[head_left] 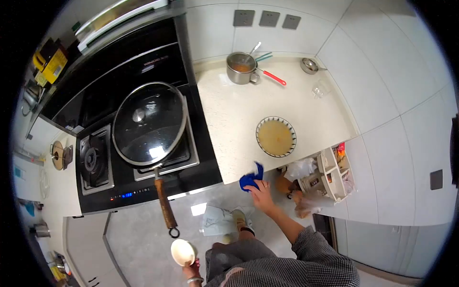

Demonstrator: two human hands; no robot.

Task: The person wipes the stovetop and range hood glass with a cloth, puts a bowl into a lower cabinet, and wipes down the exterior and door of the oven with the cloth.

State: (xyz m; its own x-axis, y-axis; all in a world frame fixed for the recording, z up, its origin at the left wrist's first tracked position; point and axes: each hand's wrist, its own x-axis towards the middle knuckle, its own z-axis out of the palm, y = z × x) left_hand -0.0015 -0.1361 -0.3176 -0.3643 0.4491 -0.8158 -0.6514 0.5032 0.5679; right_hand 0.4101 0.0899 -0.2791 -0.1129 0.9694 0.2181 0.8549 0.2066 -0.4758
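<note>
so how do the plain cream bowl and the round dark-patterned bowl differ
The plain cream bowl shows no pattern; the round dark-patterned bowl has marks around its rim.
The cream bowl is in the left hand; the patterned one rests on the pale counter.
The patterned bowl holds yellowish liquid; the cream one shows none.
Both look round.

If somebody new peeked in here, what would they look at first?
Probably the big lidded pan on the stove. Next, I think, the bright blue cloth in the grip of the right hand, at the front edge of the counter. After that, maybe the red handle beside the metal pot towards the back.
</note>
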